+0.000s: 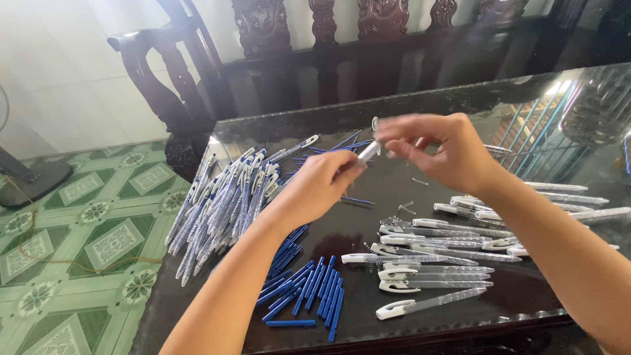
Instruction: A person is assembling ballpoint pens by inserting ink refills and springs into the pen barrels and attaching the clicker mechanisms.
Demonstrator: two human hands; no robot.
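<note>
— Where the green patterned floor tiles (98,230) meet a carved dark wooden seat (315,39), what stands?
— One glossy black bench (368,217), with assembled pens (223,197) heaped left, clear barrels (447,263) right, blue pieces (309,292) nearest.
— The hands?
— Left hand (319,184) and right hand (437,151) together pinch one pen part (368,152) above the bench.

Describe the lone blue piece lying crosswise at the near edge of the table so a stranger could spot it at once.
Start at the dark glossy table and find the cluster of short blue pen parts near its front edge, below the left hand. Just under that cluster lies the single blue piece. It lies flat, parallel to the table edge, while its neighbours all slant upward.
</note>
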